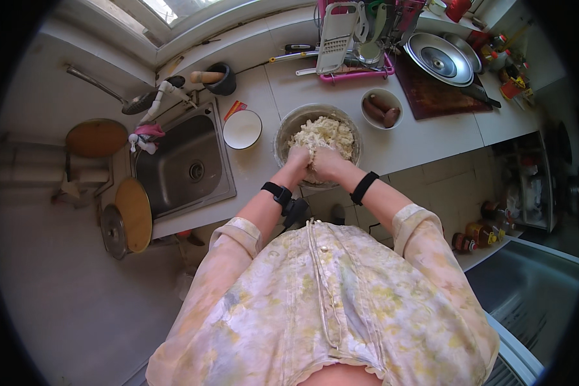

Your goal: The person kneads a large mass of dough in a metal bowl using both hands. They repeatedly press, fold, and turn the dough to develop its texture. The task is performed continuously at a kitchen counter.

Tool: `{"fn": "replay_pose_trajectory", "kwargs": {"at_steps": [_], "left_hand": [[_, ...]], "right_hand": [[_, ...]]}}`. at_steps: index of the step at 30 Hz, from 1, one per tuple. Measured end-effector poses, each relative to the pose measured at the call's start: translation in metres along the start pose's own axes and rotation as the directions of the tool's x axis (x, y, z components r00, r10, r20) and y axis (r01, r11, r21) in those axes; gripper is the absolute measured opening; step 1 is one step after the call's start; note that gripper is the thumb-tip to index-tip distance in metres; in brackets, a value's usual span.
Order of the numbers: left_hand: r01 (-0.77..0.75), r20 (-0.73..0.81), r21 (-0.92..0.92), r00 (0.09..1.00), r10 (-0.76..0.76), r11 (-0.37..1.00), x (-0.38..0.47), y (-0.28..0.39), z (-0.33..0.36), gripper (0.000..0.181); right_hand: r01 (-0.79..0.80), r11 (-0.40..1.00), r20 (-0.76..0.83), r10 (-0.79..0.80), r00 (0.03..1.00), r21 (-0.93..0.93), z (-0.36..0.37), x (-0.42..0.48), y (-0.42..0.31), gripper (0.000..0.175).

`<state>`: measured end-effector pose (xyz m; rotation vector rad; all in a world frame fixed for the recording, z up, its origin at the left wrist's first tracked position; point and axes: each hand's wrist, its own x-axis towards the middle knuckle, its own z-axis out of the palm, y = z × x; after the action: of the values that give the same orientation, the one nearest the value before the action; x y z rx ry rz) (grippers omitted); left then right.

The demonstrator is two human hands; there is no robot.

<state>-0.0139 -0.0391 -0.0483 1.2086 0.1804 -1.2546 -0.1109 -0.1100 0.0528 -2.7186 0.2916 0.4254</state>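
Note:
A round metal bowl (pixel 281 137) stands near the front edge of the white counter, its inner wall smeared with flour. Shaggy, crumbly dough (pixel 327 131) fills much of it. My left hand (pixel 297 160) and my right hand (pixel 329 164) are both inside the bowl, side by side at its near half. Their fingers curl into the dough, and the fingertips are hidden by it. A clump of dough shows between the two hands. Each wrist wears a black strap.
Left of the bowl are a white enamel bowl (pixel 242 129) and a steel sink (pixel 188 169). A mortar (pixel 222 83) with a wooden pestle stands behind. On the right are a bowl of sweet potatoes (pixel 382 111), a cutting board (pixel 427 103), a knife (pixel 481 95) and a dish rack (pixel 357 75).

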Motion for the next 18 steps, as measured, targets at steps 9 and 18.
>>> {"fn": "replay_pose_trajectory", "kwargs": {"at_steps": [9, 18], "left_hand": [[0.240, 0.260, -0.158, 0.946, -0.194, 0.958, 0.001, 0.024, -0.013, 0.033], [0.213, 0.231, -0.003, 0.951, -0.207, 0.977, -0.051, 0.047, -0.008, 0.033]], "right_hand": [[0.384, 0.690, -0.350, -0.198, 0.916, 0.613, -0.014, -0.054, 0.021, 0.049], [0.303, 0.780, -0.452, -0.030, 0.892, 0.547, 0.015, -0.002, 0.039, 0.035]]}}
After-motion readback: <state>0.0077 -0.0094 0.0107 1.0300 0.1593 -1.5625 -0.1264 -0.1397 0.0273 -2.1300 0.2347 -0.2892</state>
